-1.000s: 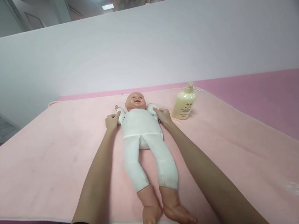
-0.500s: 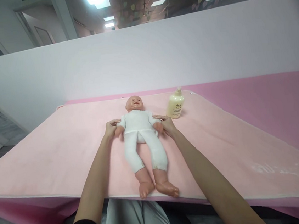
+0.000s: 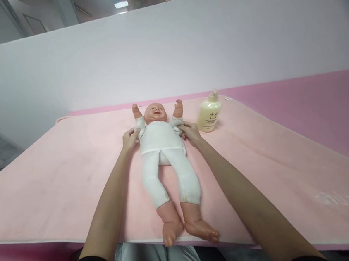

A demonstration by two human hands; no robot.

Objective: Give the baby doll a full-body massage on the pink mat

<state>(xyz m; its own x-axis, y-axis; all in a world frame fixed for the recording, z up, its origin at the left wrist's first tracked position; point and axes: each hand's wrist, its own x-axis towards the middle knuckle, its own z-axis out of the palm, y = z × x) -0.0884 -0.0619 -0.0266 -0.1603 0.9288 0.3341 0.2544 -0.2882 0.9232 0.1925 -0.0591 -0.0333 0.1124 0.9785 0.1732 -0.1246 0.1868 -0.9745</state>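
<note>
A baby doll (image 3: 163,148) in a white body suit lies on its back on a pink towel (image 3: 58,180), head away from me, feet at the near edge. Both its arms are raised beside its head. My left hand (image 3: 129,138) grips the doll's arm on the left side near the shoulder. My right hand (image 3: 189,133) grips the arm on the right side the same way.
A cream pump bottle of lotion (image 3: 209,113) stands just right of the doll's head, close to my right hand. The towel covers a pink table (image 3: 315,103) set against a white partition wall (image 3: 166,56). My lap shows below the near edge.
Half a second ago the doll's arms lay down by its hips with my hands on them; now both arms point up beside its head. My hands have moved away from me.
</note>
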